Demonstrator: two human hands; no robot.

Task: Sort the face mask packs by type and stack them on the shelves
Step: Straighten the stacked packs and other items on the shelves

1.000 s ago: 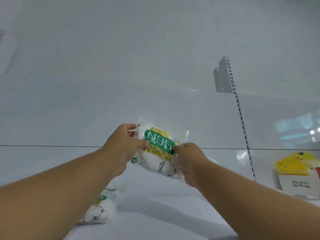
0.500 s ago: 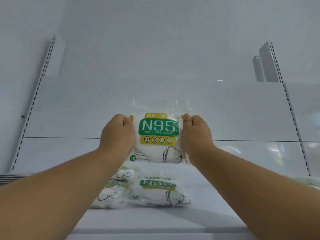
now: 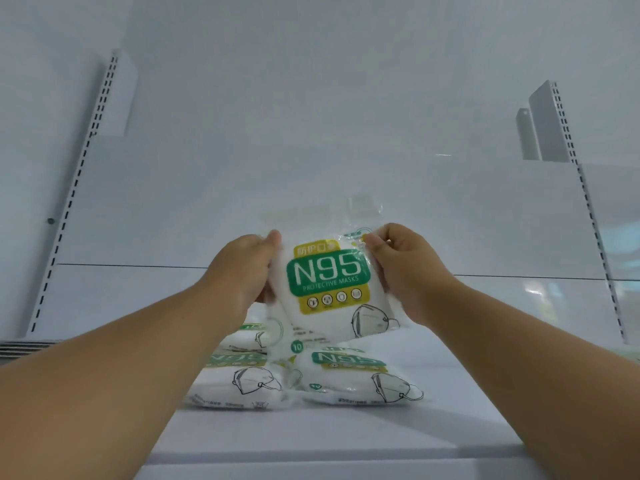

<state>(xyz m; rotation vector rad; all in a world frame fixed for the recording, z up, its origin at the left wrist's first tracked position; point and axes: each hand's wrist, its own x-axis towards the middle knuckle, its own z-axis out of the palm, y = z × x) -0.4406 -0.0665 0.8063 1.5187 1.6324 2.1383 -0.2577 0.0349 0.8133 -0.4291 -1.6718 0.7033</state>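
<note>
Both hands grip one N95 mask pack [image 3: 329,289] by its side edges, left hand [image 3: 242,271] & right hand [image 3: 408,268], held upright just above the shelf [image 3: 467,410]. Approx 3 N95 packs [image 3: 356,375] already lie there; this one's not yet stacked. Other types: can't tell.

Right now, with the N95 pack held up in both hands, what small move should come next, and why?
Probably lower the held N95 pack, gripped by the left hand and right hand, onto the matching packs lying on the shelf below: same type.
</note>
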